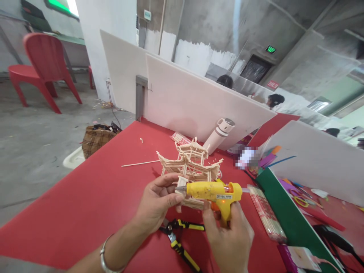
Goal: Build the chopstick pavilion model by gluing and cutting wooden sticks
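Note:
A yellow hot glue gun [209, 190] is gripped in my right hand [229, 239], its nozzle pointing left. My left hand [156, 199] pinches a small pale wooden piece [182, 182] between thumb and fingers, right at the nozzle tip. Whether the nozzle touches the piece I cannot tell. Just behind both hands stands a pagoda-like model [189, 163] made of thin wooden sticks, with tiered upturned roofs. Its lower part is partly hidden by the glue gun and my left hand. Yellow-and-black pliers [179, 231] lie with handles apart on the red table [93, 204] below my hands.
A loose stick [140, 163] lies left of the model. Behind it are a white thermos [218, 134] and a white partition [182, 91]. Bundled sticks [267, 212] lie at right, beside a green board [292, 216]. A plaid bag [99, 140] sits beyond the table's left edge.

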The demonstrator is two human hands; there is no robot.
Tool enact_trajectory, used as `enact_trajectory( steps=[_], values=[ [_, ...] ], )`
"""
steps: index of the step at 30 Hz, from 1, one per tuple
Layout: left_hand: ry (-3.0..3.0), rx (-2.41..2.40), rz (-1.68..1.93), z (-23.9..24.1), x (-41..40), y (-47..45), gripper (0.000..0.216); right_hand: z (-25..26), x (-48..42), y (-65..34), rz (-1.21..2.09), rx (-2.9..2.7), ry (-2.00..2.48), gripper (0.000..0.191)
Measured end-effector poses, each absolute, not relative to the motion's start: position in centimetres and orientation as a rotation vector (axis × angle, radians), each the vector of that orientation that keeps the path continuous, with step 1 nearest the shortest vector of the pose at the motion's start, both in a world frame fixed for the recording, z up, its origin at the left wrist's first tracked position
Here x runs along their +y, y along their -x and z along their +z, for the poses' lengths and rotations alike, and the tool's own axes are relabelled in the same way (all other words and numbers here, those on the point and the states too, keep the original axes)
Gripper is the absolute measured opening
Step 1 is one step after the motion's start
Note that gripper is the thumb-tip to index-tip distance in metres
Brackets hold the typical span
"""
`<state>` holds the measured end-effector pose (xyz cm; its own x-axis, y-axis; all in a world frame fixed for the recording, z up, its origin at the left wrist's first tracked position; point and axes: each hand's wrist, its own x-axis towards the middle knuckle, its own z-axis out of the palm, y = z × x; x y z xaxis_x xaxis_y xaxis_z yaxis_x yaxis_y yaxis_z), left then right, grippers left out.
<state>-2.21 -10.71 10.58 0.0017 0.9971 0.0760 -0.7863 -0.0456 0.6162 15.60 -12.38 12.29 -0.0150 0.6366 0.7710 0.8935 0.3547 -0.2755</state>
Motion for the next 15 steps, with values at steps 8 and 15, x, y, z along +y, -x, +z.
enact_trajectory(
  steps=[8,15],
  values=[
    [-0.547,0.446,1.503,10.6,-10.82,2.14,0.04,12.4,-11.9,-15.44,-0.414,-1.709,1.415,0.031],
    [-0.513,0.461,1.509,10.53,-10.84,2.23,0.042,11.89,-12.29,-15.61,-0.39,-1.747,1.371,0.027]
  ],
)
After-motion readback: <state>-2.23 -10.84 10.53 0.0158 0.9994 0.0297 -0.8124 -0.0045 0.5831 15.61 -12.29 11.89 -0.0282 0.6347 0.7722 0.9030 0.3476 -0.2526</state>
